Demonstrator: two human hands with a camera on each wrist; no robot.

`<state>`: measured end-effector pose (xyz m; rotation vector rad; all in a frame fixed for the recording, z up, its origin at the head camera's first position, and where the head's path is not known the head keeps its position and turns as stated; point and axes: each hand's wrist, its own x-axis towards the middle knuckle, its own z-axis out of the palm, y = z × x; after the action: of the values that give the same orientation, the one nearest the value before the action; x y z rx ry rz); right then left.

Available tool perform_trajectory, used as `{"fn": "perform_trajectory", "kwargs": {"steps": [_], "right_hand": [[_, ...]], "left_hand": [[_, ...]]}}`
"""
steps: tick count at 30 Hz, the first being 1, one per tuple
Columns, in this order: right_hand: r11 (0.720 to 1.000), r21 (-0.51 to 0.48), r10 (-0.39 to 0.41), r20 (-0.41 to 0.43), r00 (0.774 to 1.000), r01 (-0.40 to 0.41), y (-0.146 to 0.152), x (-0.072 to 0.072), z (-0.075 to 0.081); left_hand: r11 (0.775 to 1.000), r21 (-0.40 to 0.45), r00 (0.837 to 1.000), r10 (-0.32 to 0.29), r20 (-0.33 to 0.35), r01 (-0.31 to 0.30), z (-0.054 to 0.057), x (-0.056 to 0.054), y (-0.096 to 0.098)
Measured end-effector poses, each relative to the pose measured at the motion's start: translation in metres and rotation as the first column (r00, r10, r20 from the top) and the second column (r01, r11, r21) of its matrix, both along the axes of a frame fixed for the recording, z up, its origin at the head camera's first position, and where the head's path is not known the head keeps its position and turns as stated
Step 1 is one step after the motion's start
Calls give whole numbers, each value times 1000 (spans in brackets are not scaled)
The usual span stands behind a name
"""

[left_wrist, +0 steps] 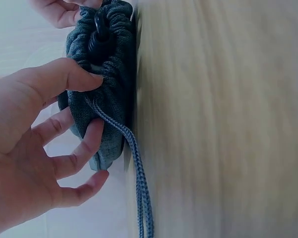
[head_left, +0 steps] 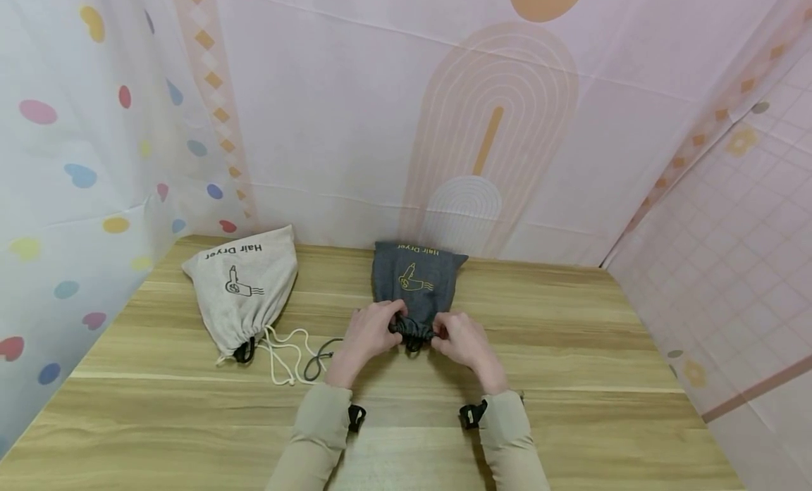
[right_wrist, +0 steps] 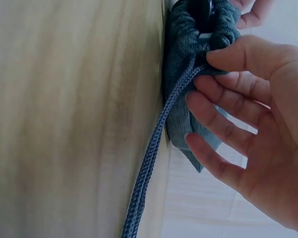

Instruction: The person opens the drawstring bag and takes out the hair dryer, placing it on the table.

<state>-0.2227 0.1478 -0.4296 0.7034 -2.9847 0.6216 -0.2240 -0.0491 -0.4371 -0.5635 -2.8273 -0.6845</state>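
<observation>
A dark grey drawstring bag (head_left: 419, 272) with "Hair Dryer" and a yellow dryer outline lies on the table, its gathered mouth towards me. My left hand (head_left: 371, 330) pinches the left side of that mouth, thumb on the rim and fingertips against the cloth. On the opposite side, my right hand (head_left: 466, 342) pinches the rim between thumb and forefinger, its other fingers loosely bent. Grey drawstrings hang from both sides: one cord (left_wrist: 131, 144) in the left wrist view, another cord (right_wrist: 159, 129) in the right. A black cable end (left_wrist: 100, 42) shows inside the partly gathered mouth.
Left of the hands lies a light beige drawstring bag (head_left: 247, 294), also marked "Hair Dryer", with a black loop (head_left: 244, 351) at its mouth. Its white cords (head_left: 298, 350) spread over the wooden table (head_left: 571, 378). Patterned cloth (head_left: 330, 125) hangs behind and at both sides.
</observation>
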Motion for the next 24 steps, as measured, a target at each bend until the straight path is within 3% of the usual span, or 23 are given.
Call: {"fn": "perform_trajectory", "kwargs": {"steps": [9,16,24], "right_hand": [[1000,20,1,28,1000,-2,-9,3,0],[998,58,34,-129,991,-27,-12,2,-3],[999,50,28,-179,983,-19,-8,3,-3]], "left_hand": [[996,-11,996,-92,5,92,2,0,5],[994,10,993,-104,-46,105,-2,-1,6],[996,-4,993,-87,-76,87,1,-1,-1]]}}
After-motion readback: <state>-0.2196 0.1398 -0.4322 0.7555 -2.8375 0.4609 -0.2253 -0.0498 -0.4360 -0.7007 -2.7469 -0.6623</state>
